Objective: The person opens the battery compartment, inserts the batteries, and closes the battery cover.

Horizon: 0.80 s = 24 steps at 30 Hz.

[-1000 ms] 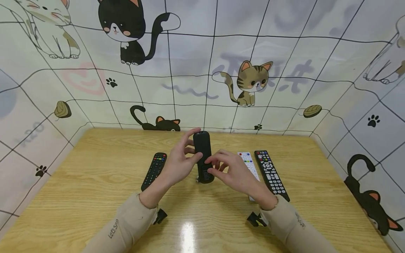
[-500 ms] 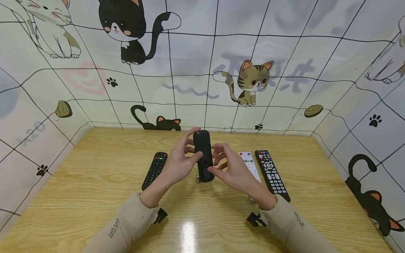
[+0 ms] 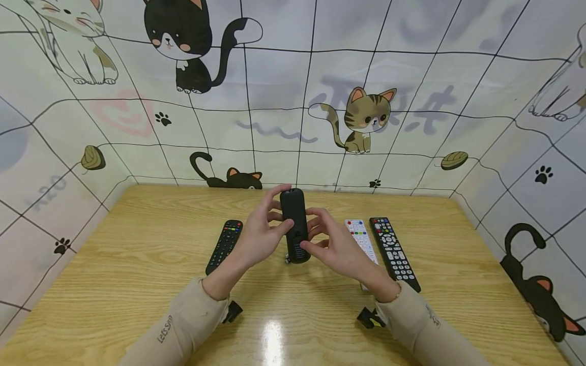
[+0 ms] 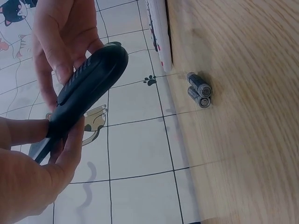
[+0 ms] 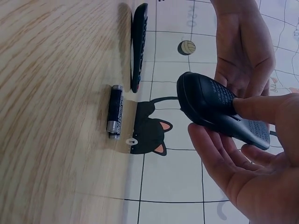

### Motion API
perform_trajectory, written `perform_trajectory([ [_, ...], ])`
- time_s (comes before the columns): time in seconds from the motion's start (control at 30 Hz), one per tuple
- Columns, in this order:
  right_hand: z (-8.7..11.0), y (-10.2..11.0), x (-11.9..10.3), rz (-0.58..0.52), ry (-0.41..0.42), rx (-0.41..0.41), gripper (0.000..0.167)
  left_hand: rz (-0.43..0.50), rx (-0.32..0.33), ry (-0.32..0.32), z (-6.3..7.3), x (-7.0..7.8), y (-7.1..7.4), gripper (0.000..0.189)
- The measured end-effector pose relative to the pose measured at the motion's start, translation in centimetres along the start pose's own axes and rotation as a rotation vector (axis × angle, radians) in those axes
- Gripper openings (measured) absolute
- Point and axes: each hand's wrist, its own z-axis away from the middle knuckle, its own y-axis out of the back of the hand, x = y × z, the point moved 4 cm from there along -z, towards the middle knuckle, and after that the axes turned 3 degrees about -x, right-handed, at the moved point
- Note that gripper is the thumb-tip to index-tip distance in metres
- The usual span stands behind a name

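Head view: both hands hold a black remote above the table centre, left hand gripping at 9 o'clock, right hand pinching at 3.

Left wrist: batteries lie on the table.

Right wrist: the thumb presses the remote's back.

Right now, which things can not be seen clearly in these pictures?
- Head view: the batteries lie hidden under the held black remote.
- Head view: white remote is partly covered by the right hand.
- All views: button labels are too small.
- Left wrist view: left hand is cut off by the edge.
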Motion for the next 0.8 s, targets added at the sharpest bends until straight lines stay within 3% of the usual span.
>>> perform_trajectory([
  [0.8,0.14,-0.16,-0.08,-0.027,0.036,0.019,0.063,-0.028,0.005,-0.022,0.03,0.11,-0.02,0.071],
])
